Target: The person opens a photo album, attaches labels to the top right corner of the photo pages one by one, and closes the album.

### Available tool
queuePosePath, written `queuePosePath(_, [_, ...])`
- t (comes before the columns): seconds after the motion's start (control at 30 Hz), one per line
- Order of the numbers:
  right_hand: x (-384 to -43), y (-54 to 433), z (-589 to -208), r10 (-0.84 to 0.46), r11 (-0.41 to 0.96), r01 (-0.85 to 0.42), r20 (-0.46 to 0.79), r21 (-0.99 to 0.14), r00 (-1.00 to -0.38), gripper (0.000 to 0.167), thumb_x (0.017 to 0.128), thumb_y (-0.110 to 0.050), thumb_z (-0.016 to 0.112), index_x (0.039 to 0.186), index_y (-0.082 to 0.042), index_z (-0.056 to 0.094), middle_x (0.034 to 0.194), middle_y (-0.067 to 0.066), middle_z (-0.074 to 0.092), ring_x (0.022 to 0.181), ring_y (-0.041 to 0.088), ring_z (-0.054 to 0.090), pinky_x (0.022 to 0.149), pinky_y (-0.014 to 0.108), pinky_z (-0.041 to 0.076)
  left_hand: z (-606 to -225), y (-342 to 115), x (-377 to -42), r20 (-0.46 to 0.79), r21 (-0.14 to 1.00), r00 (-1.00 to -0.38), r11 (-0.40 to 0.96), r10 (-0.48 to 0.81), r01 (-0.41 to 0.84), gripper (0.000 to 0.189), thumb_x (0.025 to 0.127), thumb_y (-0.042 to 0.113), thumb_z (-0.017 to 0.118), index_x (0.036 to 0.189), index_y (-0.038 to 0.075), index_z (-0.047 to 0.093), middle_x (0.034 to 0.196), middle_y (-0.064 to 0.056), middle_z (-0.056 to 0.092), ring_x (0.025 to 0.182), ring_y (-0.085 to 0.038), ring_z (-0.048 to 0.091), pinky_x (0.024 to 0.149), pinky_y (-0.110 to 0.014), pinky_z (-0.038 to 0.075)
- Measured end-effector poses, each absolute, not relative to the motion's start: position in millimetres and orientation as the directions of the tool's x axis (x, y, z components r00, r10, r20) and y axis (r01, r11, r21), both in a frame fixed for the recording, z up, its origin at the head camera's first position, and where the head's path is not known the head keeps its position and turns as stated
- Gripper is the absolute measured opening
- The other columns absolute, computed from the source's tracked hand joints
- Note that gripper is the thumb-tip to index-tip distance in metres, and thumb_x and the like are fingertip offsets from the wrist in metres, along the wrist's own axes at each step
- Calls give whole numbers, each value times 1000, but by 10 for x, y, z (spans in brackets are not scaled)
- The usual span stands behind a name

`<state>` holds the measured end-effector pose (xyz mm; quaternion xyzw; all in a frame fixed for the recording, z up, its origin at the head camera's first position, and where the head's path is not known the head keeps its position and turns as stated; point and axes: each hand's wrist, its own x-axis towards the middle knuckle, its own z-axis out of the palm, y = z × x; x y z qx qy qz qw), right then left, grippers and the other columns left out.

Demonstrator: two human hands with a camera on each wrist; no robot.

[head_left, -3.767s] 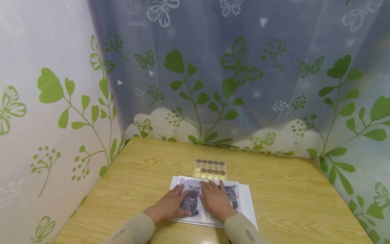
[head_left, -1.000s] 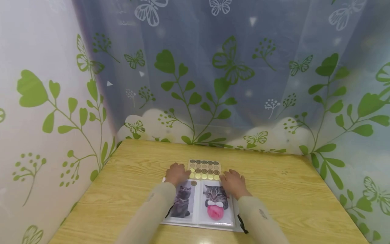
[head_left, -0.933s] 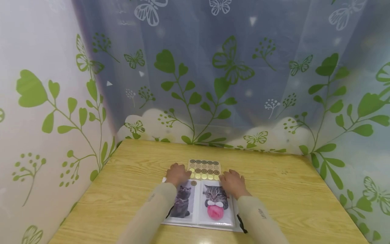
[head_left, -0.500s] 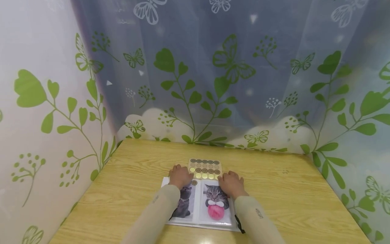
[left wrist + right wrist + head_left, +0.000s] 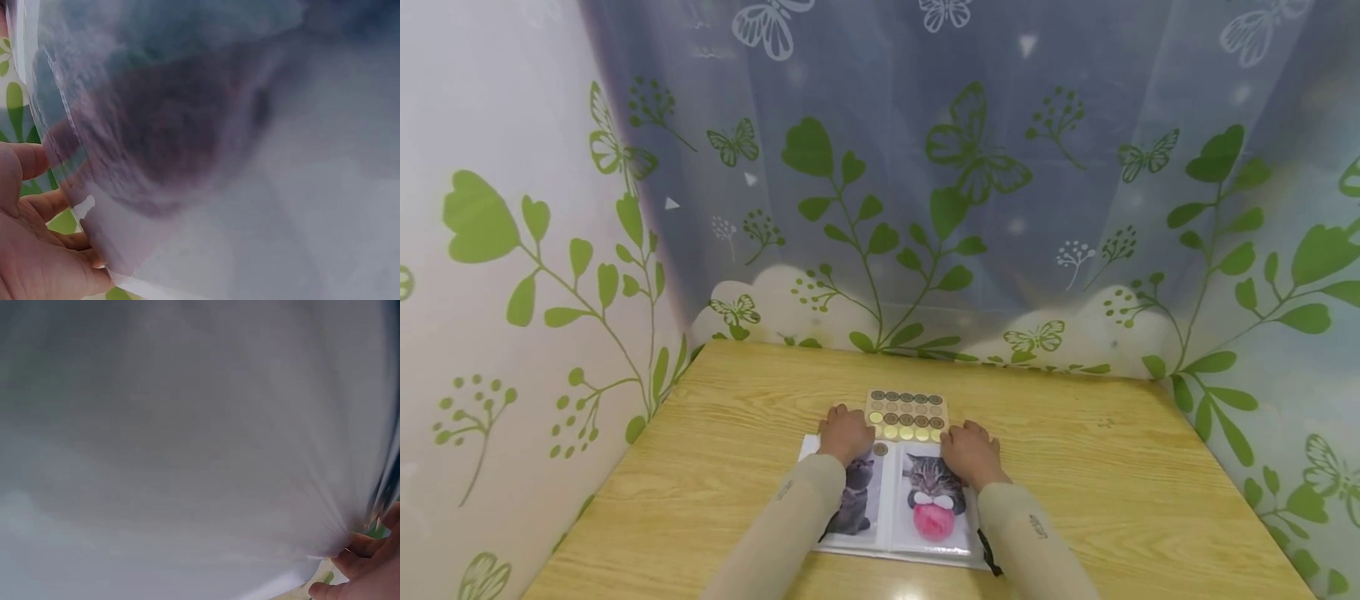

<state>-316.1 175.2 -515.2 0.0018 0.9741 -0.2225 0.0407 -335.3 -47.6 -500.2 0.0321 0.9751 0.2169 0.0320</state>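
An open photo album (image 5: 888, 500) lies on the table with a grey cat photo (image 5: 852, 500) on its left page and a tabby cat with a pink ball (image 5: 934, 521) on the right. A small round brown disc (image 5: 881, 449) shows at the top of the left page. My left hand (image 5: 846, 434) grips the album's far edge at the upper left; in the left wrist view its fingers (image 5: 47, 203) curl at a clear sleeve's rim. At the upper right corner sits my right hand (image 5: 972, 452); the right wrist view shows its fingertips (image 5: 359, 550) pinching puckered film.
Just beyond the album lies a tan card (image 5: 907, 407) with rows of dark and gold round pieces. The wooden table (image 5: 1112, 483) meets a curtain (image 5: 910, 208) printed with leaves and butterflies at the back and sides.
Both hands lay flat on the pages earliest; they have moved outward and away to the album's far corners. Over the last second, the left hand shifted slightly right.
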Motion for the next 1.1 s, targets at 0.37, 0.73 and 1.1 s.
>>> queuePosePath(0.37, [-3140, 1759, -5061, -12, 857, 23, -63, -516, -998, 43, 104, -27, 41, 128, 1, 63, 142, 30, 48, 136, 49, 36, 109, 69, 23, -4990, -470, -3352, -18, 453, -996, 889, 84, 66, 35, 97, 28, 58, 113, -2, 67, 123, -26, 55, 124, -42, 46, 103, -61, 37])
queuePosePath(0.73, [-3127, 1785, -4904, 115, 684, 8, 97, -730, -989, 38, 102, -21, 51, 125, 8, 62, 126, 28, 61, 120, 46, 54, 102, 57, 43, -4883, -475, -3374, 69, 517, -995, 850, 76, 101, 37, 96, 29, 63, 117, -1, 65, 122, -21, 59, 120, -39, 51, 103, -58, 39])
queuePosePath(1.1, [-3090, 1813, -4794, 252, 550, 85, 68, -831, -965, 31, 98, -15, 59, 123, 2, 64, 116, 20, 67, 106, 34, 62, 90, 48, 52, -4742, -437, -3306, 146, 587, -987, 796, 73, 146, 42, 92, 26, 69, 122, -2, 63, 118, -20, 62, 112, -39, 56, 96, -57, 44])
